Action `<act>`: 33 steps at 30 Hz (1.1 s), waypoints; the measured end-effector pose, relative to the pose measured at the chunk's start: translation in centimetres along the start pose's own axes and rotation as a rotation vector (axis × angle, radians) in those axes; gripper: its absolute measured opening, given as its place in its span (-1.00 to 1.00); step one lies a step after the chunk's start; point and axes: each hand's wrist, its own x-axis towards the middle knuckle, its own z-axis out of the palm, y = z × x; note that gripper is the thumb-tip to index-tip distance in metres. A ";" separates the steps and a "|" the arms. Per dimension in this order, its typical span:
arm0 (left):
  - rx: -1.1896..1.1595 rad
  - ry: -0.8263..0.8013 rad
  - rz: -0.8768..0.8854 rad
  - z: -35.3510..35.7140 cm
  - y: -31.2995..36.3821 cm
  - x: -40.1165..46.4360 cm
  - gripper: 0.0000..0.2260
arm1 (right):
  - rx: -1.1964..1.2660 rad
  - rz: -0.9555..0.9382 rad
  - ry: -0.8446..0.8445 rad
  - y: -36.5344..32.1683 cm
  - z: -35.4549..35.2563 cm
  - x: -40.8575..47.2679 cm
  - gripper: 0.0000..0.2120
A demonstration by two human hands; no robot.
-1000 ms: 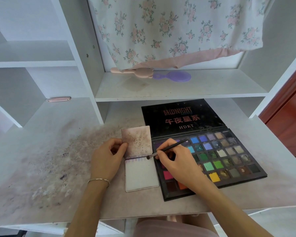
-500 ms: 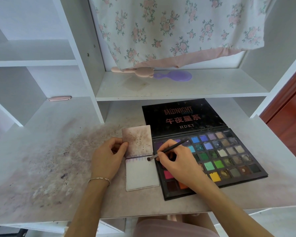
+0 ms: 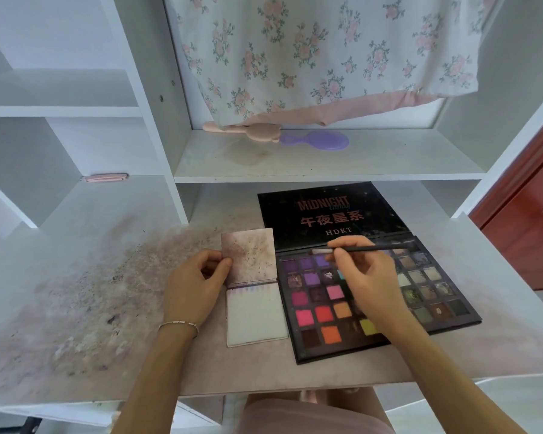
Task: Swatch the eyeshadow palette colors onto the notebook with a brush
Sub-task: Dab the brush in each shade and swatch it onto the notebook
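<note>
Right hand [image 3: 369, 281] over the open eyeshadow palette [image 3: 320, 308], pinching a thin black brush [image 3: 362, 249] between thumb and forefinger near the pale bristle end. Brush lying almost level, tip pointing left over the palette's top edge, just above the purple pans; whether the bristles touch powder or hover, impossible to say. Far end of the handle blurred into the dark lid behind.

Middle columns of pans covered by the right hand and forearm; only scraps of teal and yellow peeking out round the fingers. Greens and browns on the right side soft and hard to read. Lid [image 3: 331, 214] flat on the desk, printed "MIDNIGHT" and "HDKT", a smaller line under the title too smeared to read.

Left hand [image 3: 195, 285] curled against the left edge of the small notebook [image 3: 256, 317], thumb pressing on the flipped-up stained cover, the other fingers folded under and out of sight. Notebook just left of the palette, edges touching or nearly so. Faint purple strokes along the top of the blank page, right under the binding. Thin bracelet [image 3: 178, 324] on the left wrist.

Desk [image 3: 76, 292] smudged with dusty powder at left. On the shelf above, a pink brush [image 3: 248, 132] and a purple one [image 3: 318, 140], partly tucked under a hanging floral cloth [image 3: 311, 48]. Small pink item [image 3: 106, 177] at the back left, too small to identify. Both forearms cut off by the bottom edge.
</note>
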 end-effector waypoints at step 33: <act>0.013 0.060 0.005 0.5 -0.1 -0.1 -0.94 | -0.569 0.150 0.380 5.4 -10.4 2.5 -0.88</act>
